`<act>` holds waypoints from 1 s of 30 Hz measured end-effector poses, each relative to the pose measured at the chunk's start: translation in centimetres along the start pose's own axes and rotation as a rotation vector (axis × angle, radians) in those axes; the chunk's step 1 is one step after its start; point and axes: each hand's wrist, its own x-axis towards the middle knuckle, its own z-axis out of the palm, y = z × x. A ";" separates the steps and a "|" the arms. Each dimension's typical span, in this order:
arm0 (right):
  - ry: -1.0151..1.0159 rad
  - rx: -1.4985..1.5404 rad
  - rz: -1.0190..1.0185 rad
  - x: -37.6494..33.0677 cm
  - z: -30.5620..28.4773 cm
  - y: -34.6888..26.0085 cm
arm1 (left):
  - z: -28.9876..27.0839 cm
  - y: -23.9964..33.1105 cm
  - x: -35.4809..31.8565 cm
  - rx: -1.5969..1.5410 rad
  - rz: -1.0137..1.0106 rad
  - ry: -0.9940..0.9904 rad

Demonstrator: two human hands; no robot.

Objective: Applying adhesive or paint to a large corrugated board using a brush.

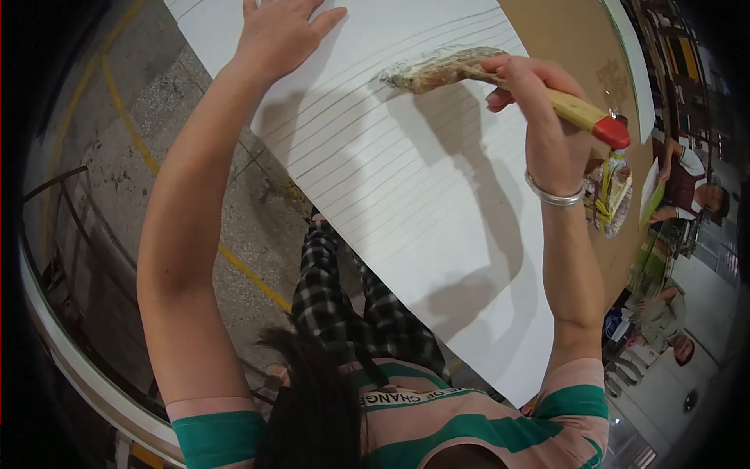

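Observation:
My left hand [283, 37] lies on white paper [367, 184] near the top edge of the view, thumb spread out; some of its fingertips are cut off. Many close, curved lines run across the paper, like the edges of fanned sheets. In my right hand [553, 129] is a brush with a yellow handle [574, 109] tipped in red. Its long brown bristles [445, 70] look matted and wet, and bend down to the left onto the lined part of the paper. The bristle end meets the paper a little right of my left hand.
A brown tabletop [551, 27] extends beyond the paper on the right. On it sits a crumpled bundle tied with yellow cord [612, 195]. Other people [691, 184] are farther right. At left are a grey floor [168, 102] with yellow lines and a metal frame [78, 356].

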 end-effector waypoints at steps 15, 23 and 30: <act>-0.124 -0.432 0.373 -10.6 -8.9 -4.1 | 0.1 -0.1 -0.3 0.040 -0.061 0.067; -0.278 -0.374 -0.046 0.0 -1.6 -0.2 | 0.6 0.1 0.6 -0.022 -0.010 0.094; -0.423 -0.547 0.207 -5.7 -6.0 -3.9 | 0.9 -0.2 0.4 -0.015 0.018 0.089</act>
